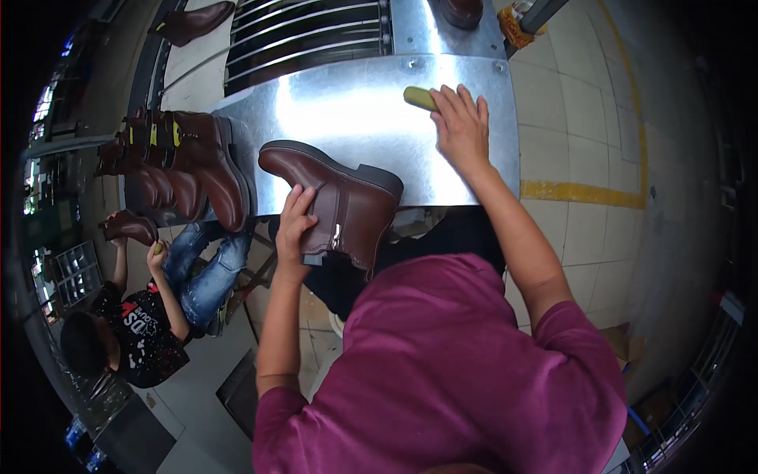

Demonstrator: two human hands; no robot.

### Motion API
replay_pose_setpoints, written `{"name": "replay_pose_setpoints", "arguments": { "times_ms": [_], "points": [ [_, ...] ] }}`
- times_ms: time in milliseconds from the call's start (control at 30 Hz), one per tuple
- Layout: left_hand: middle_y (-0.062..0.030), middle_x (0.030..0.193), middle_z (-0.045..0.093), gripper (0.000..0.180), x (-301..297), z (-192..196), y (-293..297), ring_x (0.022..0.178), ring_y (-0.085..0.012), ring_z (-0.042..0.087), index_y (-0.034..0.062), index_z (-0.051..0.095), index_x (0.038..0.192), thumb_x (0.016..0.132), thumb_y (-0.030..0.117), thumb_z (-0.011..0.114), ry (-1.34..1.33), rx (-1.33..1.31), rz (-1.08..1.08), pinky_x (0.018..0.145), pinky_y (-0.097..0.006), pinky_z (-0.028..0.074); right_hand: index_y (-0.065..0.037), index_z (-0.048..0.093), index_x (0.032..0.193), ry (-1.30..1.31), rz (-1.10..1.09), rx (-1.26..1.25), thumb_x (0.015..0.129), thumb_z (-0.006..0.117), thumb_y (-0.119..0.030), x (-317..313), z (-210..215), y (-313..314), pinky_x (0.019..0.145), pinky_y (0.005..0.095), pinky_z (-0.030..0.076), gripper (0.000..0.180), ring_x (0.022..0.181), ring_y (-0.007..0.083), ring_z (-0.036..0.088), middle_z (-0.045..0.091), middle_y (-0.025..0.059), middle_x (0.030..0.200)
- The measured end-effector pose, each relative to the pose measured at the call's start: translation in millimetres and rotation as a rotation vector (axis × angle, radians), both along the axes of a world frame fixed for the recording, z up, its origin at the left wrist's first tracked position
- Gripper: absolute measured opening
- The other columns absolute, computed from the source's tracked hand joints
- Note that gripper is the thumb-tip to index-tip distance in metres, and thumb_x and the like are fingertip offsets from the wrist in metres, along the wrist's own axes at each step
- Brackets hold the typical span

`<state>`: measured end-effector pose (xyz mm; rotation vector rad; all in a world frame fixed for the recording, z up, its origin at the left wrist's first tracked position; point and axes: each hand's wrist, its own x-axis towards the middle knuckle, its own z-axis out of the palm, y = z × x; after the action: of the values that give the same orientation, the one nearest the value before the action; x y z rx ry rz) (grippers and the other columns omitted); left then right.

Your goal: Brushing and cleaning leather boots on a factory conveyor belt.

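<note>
A brown leather ankle boot (359, 209) with a dark sole and a side zip is tilted sole-up over the near edge of the metal table. My left hand (294, 229) is closed round the boot's upper, its fingers lying across the leather. Farther right, over the tabletop, is my right hand (463, 130). Its thumb and forefinger are closed on one end of an olive-green, rounded oblong thing (419, 98); its exact kind cannot be made out.
Several brown boots (225, 178) stand in a row at the left of the shiny metal table (466, 178). Beyond lie a barred rack (308, 35), another boot (192, 24) and a boot toe (462, 12). At the lower left a co-worker (146, 328) holds a boot (132, 227).
</note>
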<state>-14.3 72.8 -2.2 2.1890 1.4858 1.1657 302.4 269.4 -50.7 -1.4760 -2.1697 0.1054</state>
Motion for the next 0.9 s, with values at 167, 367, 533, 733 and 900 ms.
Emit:
{"name": "replay_pose_setpoints", "arguments": {
  "times_ms": [167,367,533,733,900],
  "points": [
    [-0.0221,0.147,0.058,0.032,17,-21,-12,0.146,-0.0428,0.046,0.0114,0.045,0.114,0.096,0.008,0.07,-0.066,0.047,0.086,0.12,-0.051,0.035,-0.015,0.059,0.141,-0.011,0.014,0.036,0.099,0.064,-0.014,7,-3,2,0.117,0.0615,0.029,0.043,0.14,0.0355,0.047,0.058,0.0094,0.144],
    [-0.0206,0.145,0.06,0.035,23,-18,-14,0.142,-0.0413,0.051,0.0098,0.049,0.117,0.091,0.008,0.072,-0.072,0.094,0.135,0.119,-0.052,0.039,-0.015,0.058,0.144,-0.007,0.032,0.016,0.1,0.062,-0.026,3,-6,0,0.119,0.061,0.025,0.045,0.142,0.0355,0.045,0.056,0.0106,0.147],
    [-0.0067,0.139,0.065,0.035,23,29,-4,0.13,-0.0313,0.057,0.0187,0.072,0.123,0.088,0.023,0.07,0.336,0.021,0.186,0.121,-0.064,0.022,-0.009,0.057,0.144,0.059,-0.019,0.04,0.099,0.064,-0.032,0,-13,0,0.121,0.0612,0.022,0.051,0.148,0.0396,0.038,0.05,0.0165,0.154],
    [-0.0141,0.131,0.068,0.052,27,45,-43,0.13,-0.0379,0.058,0.0041,0.065,0.126,0.085,0.032,0.081,0.165,0.08,0.385,0.12,-0.061,0.031,-0.005,0.063,0.129,0.035,-0.005,0.032,0.094,0.072,-0.031,8,-8,4,0.12,0.0595,0.025,0.044,0.149,0.0412,0.036,0.05,0.0201,0.153],
    [-0.0143,0.135,0.067,0.058,27,-8,-78,0.13,-0.0318,0.061,0.0006,0.062,0.13,0.077,0.0,0.087,-0.397,-0.061,0.675,0.114,-0.047,0.044,-0.003,0.062,0.126,0.339,0.139,0.087,0.089,0.079,-0.02,7,8,1,0.11,0.0477,0.041,0.044,0.128,0.0352,0.059,0.063,0.0167,0.138]
  ]
}}
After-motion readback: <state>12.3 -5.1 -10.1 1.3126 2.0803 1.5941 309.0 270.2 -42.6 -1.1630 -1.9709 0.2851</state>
